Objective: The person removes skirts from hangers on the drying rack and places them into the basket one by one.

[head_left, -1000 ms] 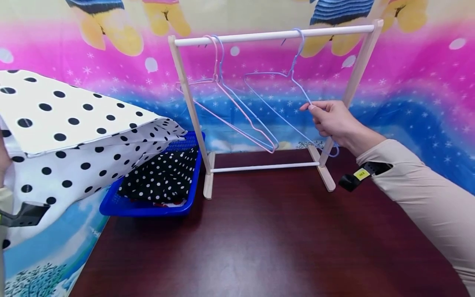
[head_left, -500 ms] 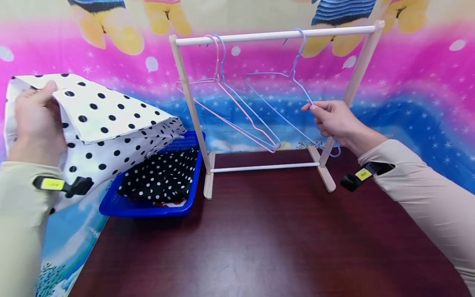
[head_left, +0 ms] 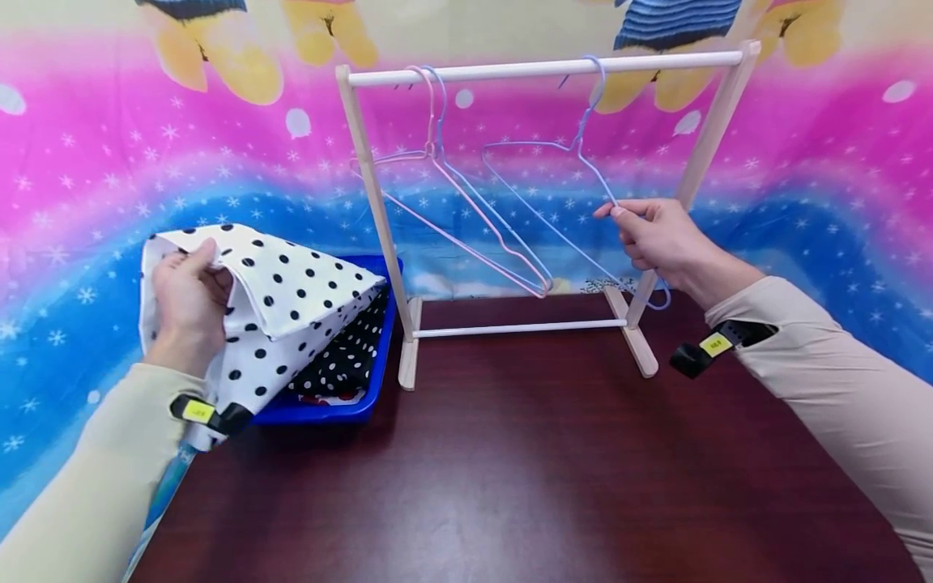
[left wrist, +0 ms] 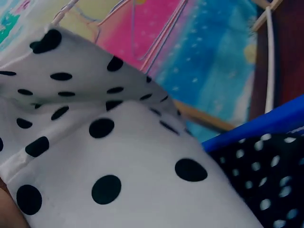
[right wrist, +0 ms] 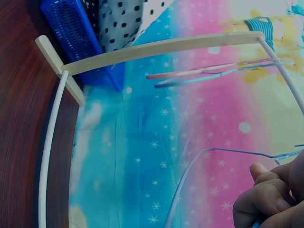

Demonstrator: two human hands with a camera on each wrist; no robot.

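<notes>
My left hand (head_left: 191,304) grips a white cloth with black dots (head_left: 291,267) by its folded edge, thumb on top. The cloth hangs over the left part of a blue basket (head_left: 321,414) and fills most of the left wrist view. On the right, my right hand (head_left: 659,239) pinches the sloping shoulder of a light-blue wire hanger (head_left: 535,144), whose hook sits on the rack's top bar. That same hanger (right wrist: 228,149) runs away from the curled fingers in the right wrist view. Inside the basket lies a black cloth with white dots (head_left: 342,360), partly covered.
A wooden rack (head_left: 373,194) with a white top bar (head_left: 503,69) stands on the dark brown table (head_left: 466,486). A pink hanger (head_left: 466,194) and a second blue hanger (head_left: 503,223) hang close together near its left post. A printed backdrop (head_left: 240,138) rises behind.
My left hand has come in from the left edge, moving right and then down, carrying the white dotted cloth over the basket. My right hand stays on the hanger, nearly still.
</notes>
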